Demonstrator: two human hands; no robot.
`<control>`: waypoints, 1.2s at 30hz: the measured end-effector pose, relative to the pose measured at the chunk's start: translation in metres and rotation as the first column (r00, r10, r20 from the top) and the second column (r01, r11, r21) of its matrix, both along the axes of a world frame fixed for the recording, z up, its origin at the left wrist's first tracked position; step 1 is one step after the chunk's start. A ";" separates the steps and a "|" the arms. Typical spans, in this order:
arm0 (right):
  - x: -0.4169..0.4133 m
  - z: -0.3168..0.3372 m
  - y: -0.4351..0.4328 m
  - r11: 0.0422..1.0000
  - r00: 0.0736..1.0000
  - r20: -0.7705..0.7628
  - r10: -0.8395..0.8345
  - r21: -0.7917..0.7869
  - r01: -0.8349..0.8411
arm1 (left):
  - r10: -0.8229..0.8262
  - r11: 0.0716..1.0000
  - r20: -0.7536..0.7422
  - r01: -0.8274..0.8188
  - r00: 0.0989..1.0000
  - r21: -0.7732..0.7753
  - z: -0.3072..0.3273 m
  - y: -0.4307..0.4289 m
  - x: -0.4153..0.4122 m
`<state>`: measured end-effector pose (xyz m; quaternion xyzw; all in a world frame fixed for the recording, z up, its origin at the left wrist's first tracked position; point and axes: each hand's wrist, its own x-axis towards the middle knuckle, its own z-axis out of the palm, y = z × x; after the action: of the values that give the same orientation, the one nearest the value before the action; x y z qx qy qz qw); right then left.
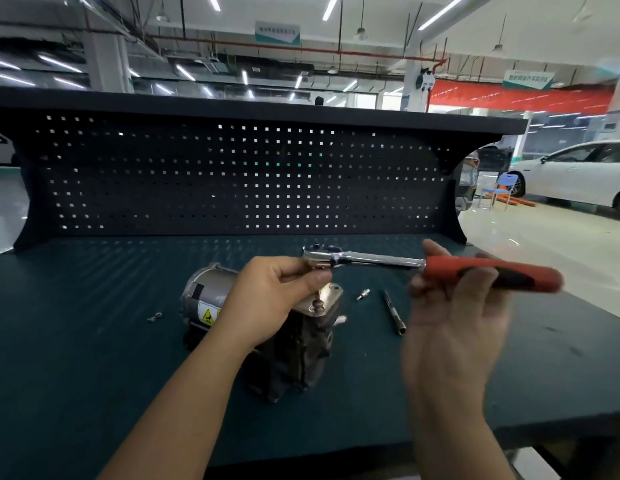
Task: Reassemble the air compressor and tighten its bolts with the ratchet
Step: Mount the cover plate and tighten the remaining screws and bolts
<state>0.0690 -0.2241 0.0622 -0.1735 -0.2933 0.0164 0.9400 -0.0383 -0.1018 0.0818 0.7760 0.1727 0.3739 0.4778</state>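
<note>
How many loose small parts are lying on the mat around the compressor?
3: a small fastener left of the compressor, a silver bit to its right, and a dark rod beyond that. The left hand and right hand, both holding the ratchet, may hide others.

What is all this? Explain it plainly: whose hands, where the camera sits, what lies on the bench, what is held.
No machine here: a person's two bare hands, filmed by one wide-angle camera worn on the head, looking forward and down. The left hand holds the metal head of a ratchet; the right hand, blurred, holds its red handle. Below them, on the dark green workbench, stands the air compressor. Two small bolts lie to its left; a small metal fitting and a slim metal bar to its right. A black pegboard stands behind.
</note>
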 end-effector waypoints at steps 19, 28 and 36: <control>-0.061 -0.011 -0.006 0.777 0.485 0.733 -0.477 0.094 0.623 | 0.048 0.997 0.016 -0.047 0.999 -0.062 -0.006 -0.004 0.007; -0.045 0.005 -0.014 0.926 0.720 0.636 -0.276 -0.027 0.378 | -0.006 1.000 0.007 0.006 1.000 -0.017 -0.006 0.000 0.003; 0.048 0.012 0.040 0.903 0.869 -0.353 0.346 -0.127 -0.411 | -0.037 0.998 -0.019 0.038 0.999 0.055 -0.001 0.000 0.001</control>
<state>0.1174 -0.1840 0.0747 -0.1998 -0.1610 0.2580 0.9314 -0.0369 -0.1022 0.0808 0.7954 0.1521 0.3624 0.4614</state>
